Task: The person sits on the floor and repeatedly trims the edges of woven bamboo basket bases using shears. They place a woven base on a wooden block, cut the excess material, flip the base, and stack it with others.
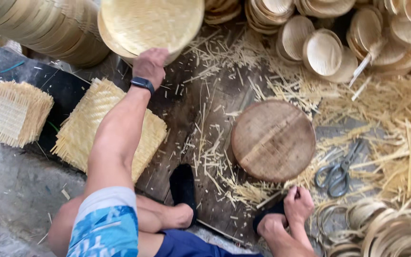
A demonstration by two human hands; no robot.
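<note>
Head view: your left hand (150,65) grips the round woven tray (152,21) at its near rim, up by the stacks; it looks light and bendy, so hold the edge softly; your right hand (298,204) rests curled near the scissors (338,172); I cannot tell if it holds anything.

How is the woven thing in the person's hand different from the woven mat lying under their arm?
The disc is round; the mat is square. The disc's edge looks trimmed smooth, while the mat's edges are frayed with loose strip ends. The left hand holds the disc up by the stacks, while the mat lies flat on the floor, untouched. Both are pale woven strips.
</note>
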